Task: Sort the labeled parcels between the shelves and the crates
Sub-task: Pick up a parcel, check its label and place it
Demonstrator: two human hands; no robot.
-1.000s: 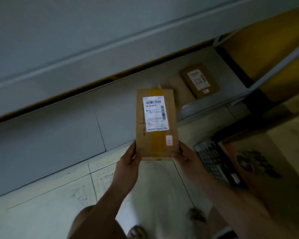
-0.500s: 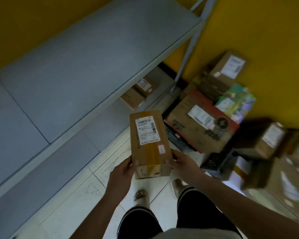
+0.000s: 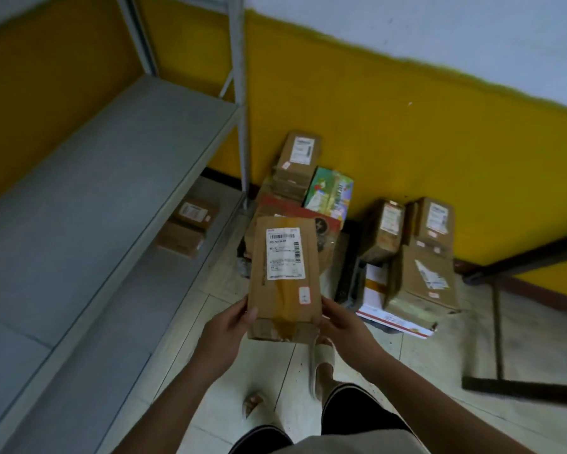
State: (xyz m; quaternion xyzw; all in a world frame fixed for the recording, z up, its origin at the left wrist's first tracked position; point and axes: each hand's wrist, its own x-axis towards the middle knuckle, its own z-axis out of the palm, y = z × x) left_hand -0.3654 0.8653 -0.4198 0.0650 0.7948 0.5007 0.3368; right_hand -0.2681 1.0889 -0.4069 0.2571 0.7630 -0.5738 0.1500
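Left hand is gripping the near left edge of a brown cardboard parcel, thumb curled onto its top, while the right hand is clasping the near right edge, thumb pressed against its side. The parcel is being held flat in the air above the pale tiled floor, its white barcode label facing up. Grey metal shelves are standing to the left, two small packages are sitting on the lowest shelf, and more labeled boxes are lying heaped against the yellow wall.

Matt brown cardboard parcel with glossy tape; matt grey metal shelf; smooth pale floor tiles.
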